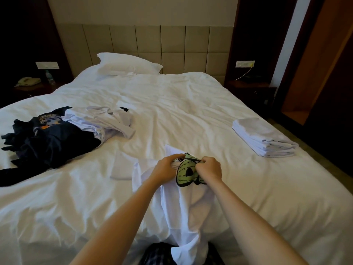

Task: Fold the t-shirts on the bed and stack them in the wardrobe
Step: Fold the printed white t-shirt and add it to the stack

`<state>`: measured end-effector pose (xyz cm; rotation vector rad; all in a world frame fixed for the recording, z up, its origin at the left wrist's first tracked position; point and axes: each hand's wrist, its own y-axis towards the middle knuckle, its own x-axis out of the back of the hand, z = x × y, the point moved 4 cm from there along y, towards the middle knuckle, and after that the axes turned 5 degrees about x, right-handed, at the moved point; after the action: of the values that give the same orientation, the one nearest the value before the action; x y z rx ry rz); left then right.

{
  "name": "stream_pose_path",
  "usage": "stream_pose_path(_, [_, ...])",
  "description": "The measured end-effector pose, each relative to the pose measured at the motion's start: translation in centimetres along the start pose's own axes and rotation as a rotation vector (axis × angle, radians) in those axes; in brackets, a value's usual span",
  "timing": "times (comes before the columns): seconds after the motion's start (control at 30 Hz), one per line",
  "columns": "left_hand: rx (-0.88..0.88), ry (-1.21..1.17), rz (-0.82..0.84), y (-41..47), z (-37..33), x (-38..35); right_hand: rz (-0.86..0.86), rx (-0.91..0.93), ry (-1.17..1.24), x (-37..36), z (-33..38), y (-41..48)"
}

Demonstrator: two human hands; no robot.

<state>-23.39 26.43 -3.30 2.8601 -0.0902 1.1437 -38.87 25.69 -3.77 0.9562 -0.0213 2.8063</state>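
Note:
A white t-shirt (188, 205) with a green and black print lies bunched at the near edge of the bed (191, 104), its lower part hanging over the edge. My left hand (167, 169) and my right hand (209, 168) both grip its fabric near the print, close together. On the left of the bed lies a loose heap: a dark navy t-shirt (47, 142) with a printed front and crumpled white t-shirts (107, 121) beside it. A neat stack of folded white t-shirts (264, 140) sits near the bed's right edge.
A white pillow (128, 64) rests against the padded headboard. A nightstand with a phone (28, 81) stands at the left, another nightstand (252, 88) at the right. An open wooden wardrobe (313, 73) is at the far right.

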Motion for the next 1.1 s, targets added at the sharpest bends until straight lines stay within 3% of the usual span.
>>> stream_pose_path(0.2, [0.198, -0.019, -0.03, 1.0, -1.2, 0.1, -0.171, -0.098, 0.222, 2.2, 0.5, 0.2])
stream_pose_path(0.37, [0.245, 0.121, 0.272, 0.4, -2.4, -1.7, -0.215, -0.056, 0.384, 4.0, 1.6, 0.8])
stream_pose_path(0.43, [0.244, 0.055, 0.346, 0.2, -2.6, -2.4, -0.149, 0.008, 0.449, 4.2, 1.8, 0.9])
stream_pose_path(0.57, [0.198, 0.118, 0.244, 0.7, -2.4, -2.0, 0.012, 0.04, 0.412, 4.4, 1.2, 0.7])
stream_pose_path(0.73, [0.194, -0.055, 0.111, 1.4, -2.9, -1.1, 0.414, -0.005, 0.135, 2.8, 0.3, -0.6])
stream_pose_path(0.9, [0.064, 0.058, 0.368, 0.2, -5.2, -1.9, 0.789, -0.103, -0.038, 1.4, 0.4, -2.5])
stream_pose_path(0.97, [0.03, 0.099, 0.401, -0.2, -5.4, -1.7, 0.722, -0.006, -0.254, 1.6, 0.9, -1.9])
stream_pose_path(1.03, [0.071, 0.049, 0.388, 0.0, -5.1, -1.0, 0.43, 0.152, -0.366, 2.5, 1.7, -1.0])
stream_pose_path(1.1, [0.109, 0.008, 0.377, 0.2, -4.5, -0.1, 0.085, 0.255, -0.262, 3.9, 2.4, -0.4])
